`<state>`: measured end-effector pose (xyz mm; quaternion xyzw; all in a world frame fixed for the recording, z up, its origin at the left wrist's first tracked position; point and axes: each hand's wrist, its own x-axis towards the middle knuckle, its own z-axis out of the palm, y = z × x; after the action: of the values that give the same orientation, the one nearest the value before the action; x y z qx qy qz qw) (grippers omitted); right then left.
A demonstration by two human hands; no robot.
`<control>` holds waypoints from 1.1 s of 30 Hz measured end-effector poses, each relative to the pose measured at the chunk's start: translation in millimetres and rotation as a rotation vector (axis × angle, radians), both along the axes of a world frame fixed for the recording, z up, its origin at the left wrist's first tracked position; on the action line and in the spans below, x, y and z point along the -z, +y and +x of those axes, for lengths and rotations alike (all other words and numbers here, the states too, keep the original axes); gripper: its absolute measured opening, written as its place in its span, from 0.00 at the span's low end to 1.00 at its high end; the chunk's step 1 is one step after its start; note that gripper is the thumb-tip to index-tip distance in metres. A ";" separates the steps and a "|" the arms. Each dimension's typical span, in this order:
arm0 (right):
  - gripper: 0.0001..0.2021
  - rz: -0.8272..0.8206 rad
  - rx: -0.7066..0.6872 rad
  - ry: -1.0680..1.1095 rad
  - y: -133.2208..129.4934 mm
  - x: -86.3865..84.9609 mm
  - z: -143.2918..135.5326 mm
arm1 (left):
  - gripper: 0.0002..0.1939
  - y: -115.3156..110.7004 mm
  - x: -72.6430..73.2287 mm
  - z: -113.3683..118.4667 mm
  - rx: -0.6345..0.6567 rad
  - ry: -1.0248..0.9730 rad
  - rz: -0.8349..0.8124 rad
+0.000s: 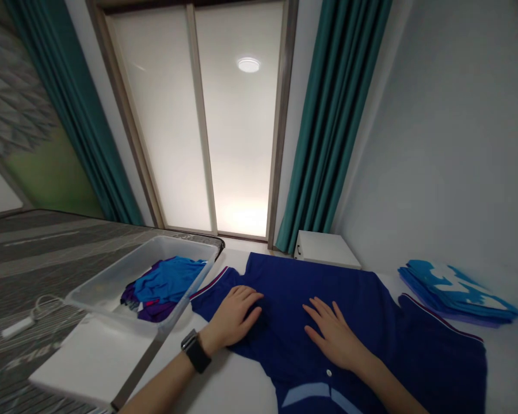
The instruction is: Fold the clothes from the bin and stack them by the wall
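A dark blue polo shirt point(285, 282) lies spread out on the white table point(242, 385), its sleeves to either side with red-and-white trim at the cuffs. Near the bottom of the view a white button and light blue bands show on it. My left hand point(237, 313), below a black watch, rests flat near the left sleeve, fingers stretched out. On the middle of the shirt lies my right hand point(332, 336), fingers spread. Neither hand grips the cloth.
A clear plastic bin point(172, 244) with crumpled blue and purple clothes point(170, 282) stands at the left. Folded blue garments point(457, 287) are stacked at the right. Behind the table is a white cabinet point(326, 248). A white power strip point(18, 328) lies far left.
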<state>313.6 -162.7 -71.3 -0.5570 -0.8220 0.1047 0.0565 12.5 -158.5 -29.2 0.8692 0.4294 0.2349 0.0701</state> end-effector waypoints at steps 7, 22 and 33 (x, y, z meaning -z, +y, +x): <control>0.19 0.152 -0.248 0.236 36.4 -13.2 -72.8 | 0.17 10.4 22.2 -38.7 -0.301 -0.422 0.062; 0.20 0.175 -0.504 0.147 162.6 -8.8 -236.0 | 0.12 6.2 21.6 -45.2 -0.368 -0.761 0.288; 0.12 0.221 -0.453 0.129 170.8 1.8 -233.8 | 0.29 21.4 49.5 -49.1 -0.644 -0.287 0.074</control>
<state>79.8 8.1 -73.2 -0.3411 -0.9270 0.0596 0.1442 -36.6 -137.1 -78.7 0.6491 0.6585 0.3803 0.0204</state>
